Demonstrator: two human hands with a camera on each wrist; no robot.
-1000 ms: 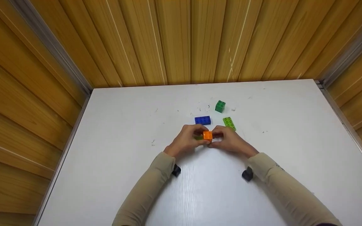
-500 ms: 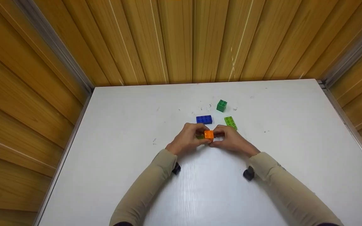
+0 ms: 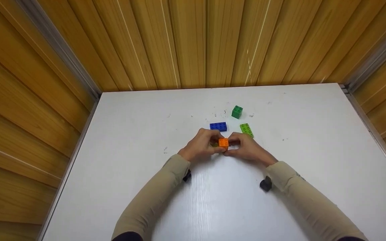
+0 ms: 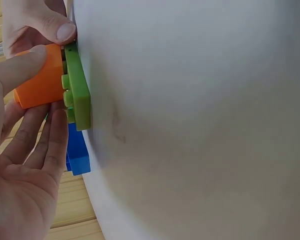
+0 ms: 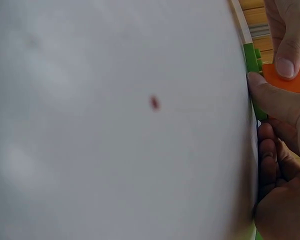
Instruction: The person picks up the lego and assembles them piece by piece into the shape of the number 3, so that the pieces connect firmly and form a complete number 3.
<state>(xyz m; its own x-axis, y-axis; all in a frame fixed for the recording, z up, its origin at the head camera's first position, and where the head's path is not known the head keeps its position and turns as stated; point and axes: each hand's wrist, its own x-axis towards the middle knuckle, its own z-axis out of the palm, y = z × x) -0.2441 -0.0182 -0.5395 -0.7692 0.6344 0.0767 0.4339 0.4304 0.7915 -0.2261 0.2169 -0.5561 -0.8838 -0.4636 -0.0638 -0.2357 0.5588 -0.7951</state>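
Observation:
At the middle of the table, my left hand (image 3: 200, 144) pinches an orange toy building brick (image 3: 223, 142), its thumb on the near side. The brick stands on the studs of a flat light-green brick (image 4: 79, 90) that lies low against the white tabletop, with several studs showing beyond the orange one. From the other side my right hand (image 3: 247, 148) grips the light-green brick's end, its thumb (image 5: 269, 96) pressed on the edge. In the head view the hands and the orange brick hide most of that light-green brick.
Behind the hands lies a blue brick (image 3: 218, 126). A second flat light-green brick (image 3: 246, 130) lies just beyond the right hand, and a dark-green brick (image 3: 237, 112) stands farther back. Wood-patterned panels (image 3: 193, 43) border the white table (image 3: 129, 134).
Both hands keep their holds at nearly the same spot. The left hand has shifted slightly, and less of the held light-green brick shows beside the orange one. The loose bricks stay put.

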